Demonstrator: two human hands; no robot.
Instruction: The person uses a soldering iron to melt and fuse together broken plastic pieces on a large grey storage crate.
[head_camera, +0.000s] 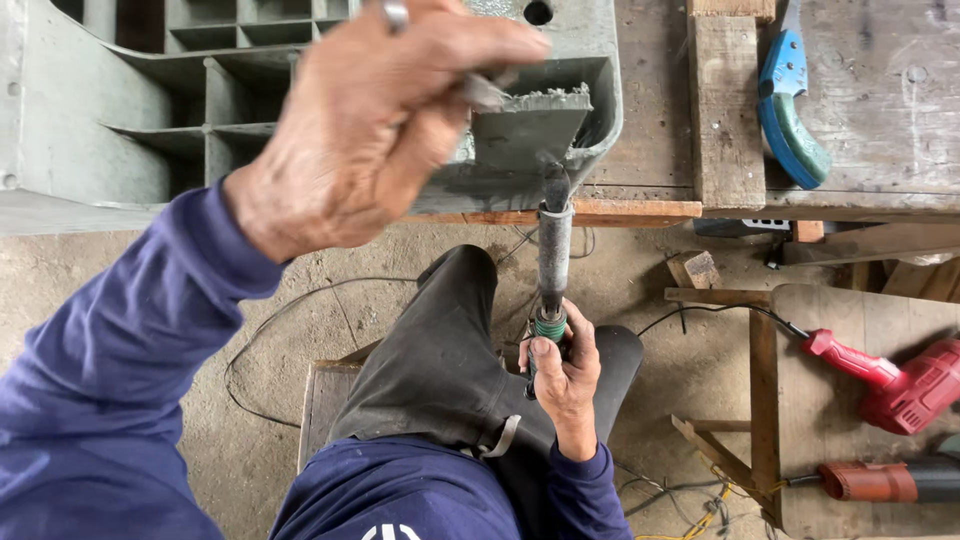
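Head view: right hand grips trowel heaped with mortar.

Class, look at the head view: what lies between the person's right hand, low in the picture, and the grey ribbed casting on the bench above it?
In the head view, a long dark tool spans that stretch: the right hand grips its green-banded handle, and its tip meets the grey casting. Behind it are bare concrete floor and thin wires.
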